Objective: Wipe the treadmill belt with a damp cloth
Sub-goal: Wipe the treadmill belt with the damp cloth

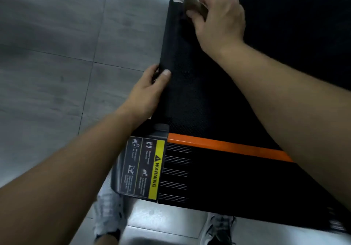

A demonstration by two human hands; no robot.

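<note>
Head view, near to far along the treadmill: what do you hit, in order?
Right shoe → warning label → orange stripe → left hand gripping the treadmill belt edge → right hand holding the cloth on the belt.

One head-worn wide-angle camera looks steeply down from close above the end cover (218, 180); the treadmill belt (205, 96) extends to the frame top, floor tiles (57, 58) left.
</note>
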